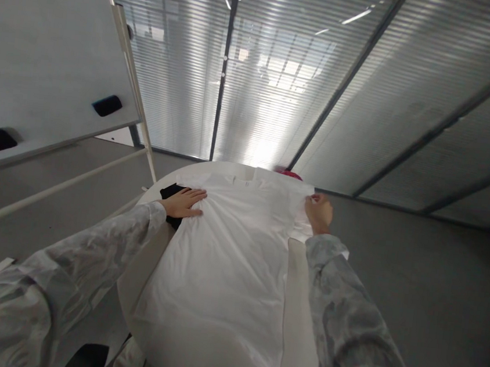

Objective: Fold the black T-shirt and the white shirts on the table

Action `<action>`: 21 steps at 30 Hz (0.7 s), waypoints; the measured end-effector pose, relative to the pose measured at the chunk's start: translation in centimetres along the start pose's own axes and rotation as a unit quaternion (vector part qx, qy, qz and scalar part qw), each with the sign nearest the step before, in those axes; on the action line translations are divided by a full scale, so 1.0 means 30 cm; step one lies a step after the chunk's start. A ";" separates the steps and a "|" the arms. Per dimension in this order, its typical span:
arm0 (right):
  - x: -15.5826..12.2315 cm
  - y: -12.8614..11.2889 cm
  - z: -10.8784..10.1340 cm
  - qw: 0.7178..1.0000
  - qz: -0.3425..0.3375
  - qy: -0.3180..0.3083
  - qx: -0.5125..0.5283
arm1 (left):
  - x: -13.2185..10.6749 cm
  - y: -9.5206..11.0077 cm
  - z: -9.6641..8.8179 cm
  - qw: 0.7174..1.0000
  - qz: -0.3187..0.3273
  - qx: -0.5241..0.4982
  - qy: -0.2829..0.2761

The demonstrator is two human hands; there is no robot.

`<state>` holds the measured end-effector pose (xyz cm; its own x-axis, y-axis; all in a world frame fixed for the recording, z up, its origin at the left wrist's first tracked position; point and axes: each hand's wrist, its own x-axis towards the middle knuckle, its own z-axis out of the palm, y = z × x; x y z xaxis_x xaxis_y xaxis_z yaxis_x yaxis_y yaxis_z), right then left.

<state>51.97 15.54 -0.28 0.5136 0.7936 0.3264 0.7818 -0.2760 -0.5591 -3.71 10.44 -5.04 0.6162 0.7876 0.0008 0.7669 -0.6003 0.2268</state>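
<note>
A white T-shirt (233,252) lies spread over a round white table (301,318), its collar toward the far edge and its hem near me. Creases run down from the left side of the chest. My left hand (184,202) rests flat on the shirt's left side by the sleeve, fingers stretched out. Under and beside that hand lies a black item (173,192), mostly covered, its kind unclear. At the far right, my right hand (319,212) pinches the edge of the shirt's right sleeve between thumb and fingers.
A whiteboard (58,41) with black erasers (107,105) on it stands at the left on a pale metal frame (136,87). Behind the table rises a glass partition with blinds (264,80). Something red (290,174) shows just past the table's far edge.
</note>
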 end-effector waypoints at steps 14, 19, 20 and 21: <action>-0.244 -0.515 0.103 0.859 -0.163 -0.325 0.361 | -0.003 -0.003 -0.001 1.000 0.005 -0.010 0.018; -0.296 -0.403 0.062 0.919 -0.240 -0.247 0.191 | 0.017 0.052 -0.054 0.999 -0.014 -0.006 0.031; -0.315 -0.369 0.045 0.931 -0.252 -0.224 0.141 | 0.029 0.076 -0.067 0.998 -0.025 -0.004 0.049; -0.342 -0.335 0.028 0.938 -0.265 -0.202 0.092 | 0.046 0.105 -0.079 0.996 -0.038 -0.004 0.075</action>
<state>38.54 10.62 1.36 -0.1355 0.9437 0.3017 0.7959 0.2850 -0.5341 -0.88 9.98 -2.02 0.5223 0.8430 0.1287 0.8084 -0.5375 0.2400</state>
